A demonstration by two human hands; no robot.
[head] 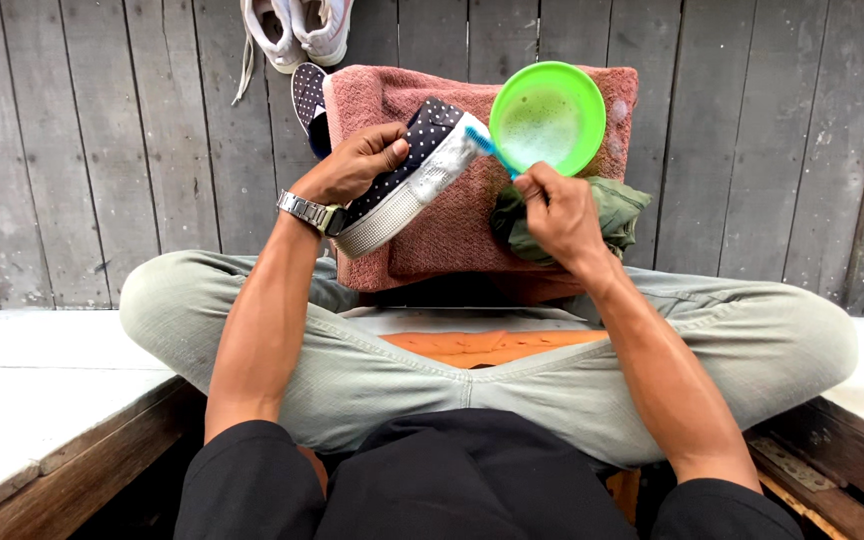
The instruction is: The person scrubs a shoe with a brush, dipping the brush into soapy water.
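- Home setting, looks like an outdoor porch or deck
- Weathered grey wooden plank floor (102,150), unpainted, gaps between boards
- Person sits cross-legged on a low white-topped wooden platform (42,400)
- Household stuff on the floor: pink towel (452,230), green plastic bowl (548,116) with suds, pair of white sneakers (297,30)
- No workshop or shop fittings

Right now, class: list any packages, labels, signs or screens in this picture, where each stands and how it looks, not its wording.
None in view: no package, label, sign or screen shows.
The nearest such item is a wristwatch on the left wrist, silver metal band; its face is not visible.
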